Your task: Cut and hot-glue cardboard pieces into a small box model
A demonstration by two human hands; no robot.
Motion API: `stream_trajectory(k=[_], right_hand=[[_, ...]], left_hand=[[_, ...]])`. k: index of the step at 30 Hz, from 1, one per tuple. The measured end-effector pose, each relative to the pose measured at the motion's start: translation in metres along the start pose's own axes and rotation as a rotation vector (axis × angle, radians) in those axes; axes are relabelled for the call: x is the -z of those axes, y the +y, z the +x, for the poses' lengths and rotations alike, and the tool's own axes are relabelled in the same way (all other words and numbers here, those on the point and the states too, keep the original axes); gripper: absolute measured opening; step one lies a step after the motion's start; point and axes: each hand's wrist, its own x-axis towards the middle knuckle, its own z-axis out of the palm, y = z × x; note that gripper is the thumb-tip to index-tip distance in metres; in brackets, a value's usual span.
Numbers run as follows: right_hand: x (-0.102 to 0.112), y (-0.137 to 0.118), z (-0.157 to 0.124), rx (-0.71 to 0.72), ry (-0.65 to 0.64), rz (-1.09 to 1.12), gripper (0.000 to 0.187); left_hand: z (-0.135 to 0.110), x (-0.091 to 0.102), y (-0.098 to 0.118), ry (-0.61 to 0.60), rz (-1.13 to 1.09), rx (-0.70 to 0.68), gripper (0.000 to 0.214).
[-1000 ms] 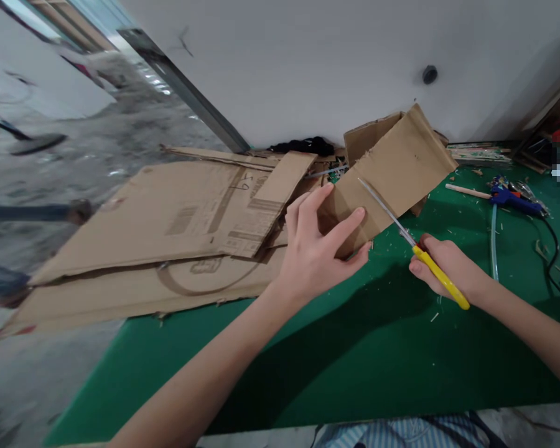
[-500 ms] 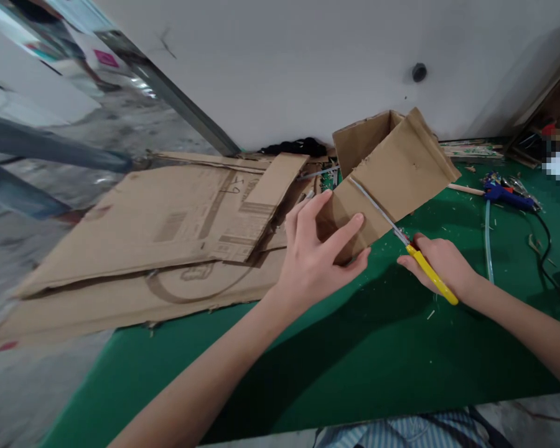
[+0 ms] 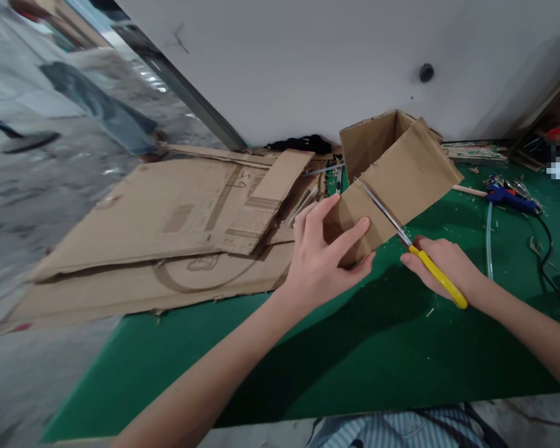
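Observation:
My left hand (image 3: 322, 261) grips the near end of a folded brown cardboard piece (image 3: 401, 168) and holds it above the green table top (image 3: 308, 361). My right hand (image 3: 441, 264) is closed on yellow-handled scissors (image 3: 413, 249). Their long metal blades lie across the cardboard's front face, running up toward its upper left edge. The cardboard's far end opens like a box.
Large flattened cardboard sheets (image 3: 168, 230) cover the table's left part and hang over its edge. A blue glue gun (image 3: 508, 194) with a black cord, a wooden stick and a clear tube lie at the right. A white wall stands behind. Small scraps dot the table.
The scissor blades have gone deeper along the cardboard face. The cardboard has turned so its open far end shows more. Both hands stay on their grips.

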Motion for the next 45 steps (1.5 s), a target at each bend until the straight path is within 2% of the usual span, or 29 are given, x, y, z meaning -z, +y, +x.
stream_trajectory(k=[5, 9, 13, 15, 20, 23, 26, 28, 31, 33, 34, 37, 40, 42, 43, 45], right_hand=[[-0.011, -0.003, 0.004, -0.02, 0.0, -0.131, 0.036], [-0.016, -0.003, 0.006, 0.001, -0.004, -0.152, 0.046], [-0.014, 0.003, 0.005, 0.033, 0.019, -0.071, 0.046], [-0.012, 0.009, 0.004, 0.047, 0.055, 0.033, 0.047], [-0.014, 0.033, -0.001, 0.107, 0.131, 0.506, 0.057], [-0.023, 0.047, -0.001, 0.053, 0.141, 0.728, 0.059], [-0.031, 0.058, -0.001, 0.029, 0.137, 0.828, 0.062], [-0.033, 0.062, 0.0, 0.065, 0.135, 0.859, 0.066], [-0.035, 0.067, 0.001, 0.186, 0.18, 0.87, 0.07], [-0.036, 0.069, 0.002, 0.257, 0.235, 0.86, 0.068], [-0.037, 0.07, 0.003, 0.279, 0.271, 0.853, 0.067], [-0.041, 0.074, 0.007, 0.259, 0.372, 0.854, 0.065], [-0.042, 0.078, 0.011, 0.183, 0.454, 0.927, 0.062], [-0.042, 0.079, 0.013, 0.155, 0.502, 0.959, 0.058], [-0.041, 0.079, 0.014, 0.152, 0.517, 0.963, 0.056], [-0.039, 0.08, 0.014, 0.157, 0.519, 0.951, 0.053]], left_hand=[[-0.003, 0.0, 0.007, -0.007, -0.024, 0.001, 0.056], [-0.012, 0.002, 0.017, -0.054, -0.021, -0.026, 0.051], [-0.026, 0.007, 0.008, -0.114, -0.013, 0.023, 0.049], [-0.035, 0.008, -0.002, -0.23, -0.039, 0.036, 0.047], [-0.041, 0.005, -0.025, -0.674, -0.121, 0.054, 0.044], [-0.025, 0.002, -0.029, -0.794, -0.154, 0.075, 0.047], [-0.001, -0.003, -0.022, -0.807, -0.182, 0.168, 0.058], [0.013, -0.012, -0.007, -0.805, -0.135, 0.256, 0.066], [0.025, -0.034, 0.027, -0.829, -0.032, 0.203, 0.079], [0.028, -0.052, 0.051, -0.846, -0.048, 0.165, 0.09], [0.029, -0.059, 0.061, -0.856, -0.054, 0.191, 0.092], [0.033, -0.072, 0.079, -0.872, -0.046, 0.267, 0.068], [0.042, -0.063, 0.077, -0.909, -0.085, 0.298, 0.051], [0.048, -0.05, 0.068, -0.933, -0.236, 0.324, 0.049], [0.051, -0.044, 0.061, -0.913, -0.332, 0.357, 0.05], [0.053, -0.036, 0.046, -0.779, -0.438, 0.441, 0.057]])
